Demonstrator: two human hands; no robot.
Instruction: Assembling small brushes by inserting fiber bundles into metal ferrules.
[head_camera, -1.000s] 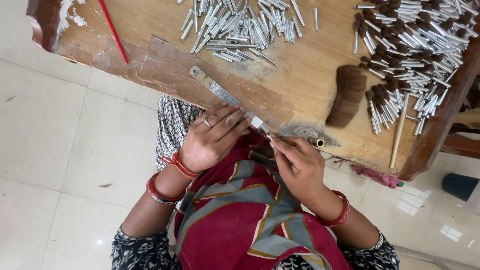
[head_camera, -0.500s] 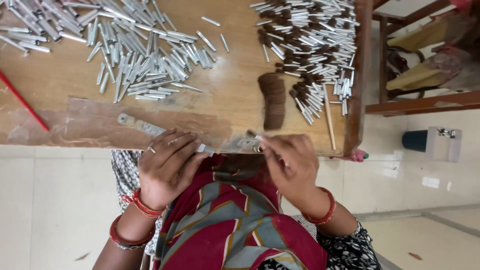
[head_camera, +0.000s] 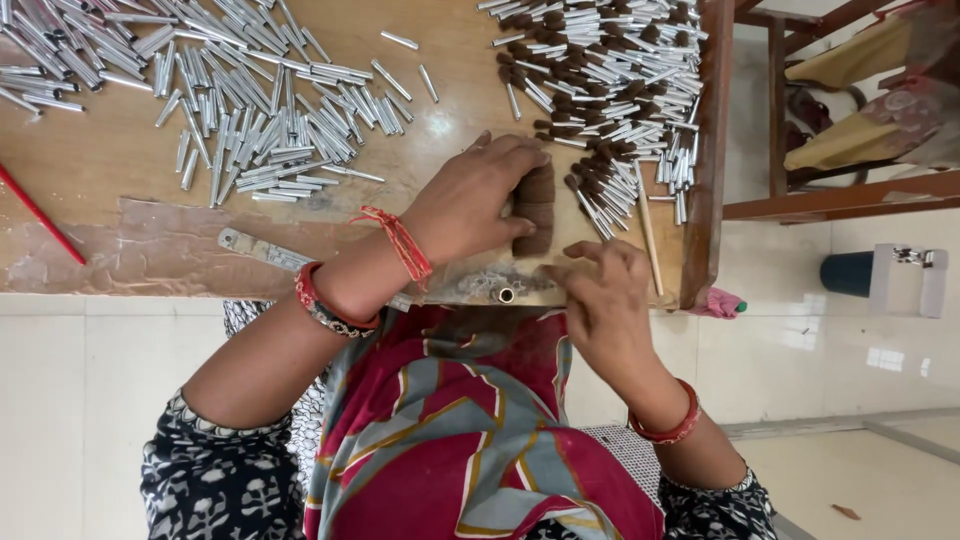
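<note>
A brown bundle of bristle hair (head_camera: 537, 210) is seen lying on the wooden table (head_camera: 120, 160), close to its near edge. The left hand (head_camera: 478, 200) is laid over the bundle's left side, fingers curled loosely against it. The right hand (head_camera: 600, 290) is held just below and right of the bundle, fingers bent together, whether anything is pinched cannot be told. Loose silver tubes (head_camera: 270, 110) are heaped to the bundle's upper left, and tubes with brown tips (head_camera: 610, 90) are piled above it.
</note>
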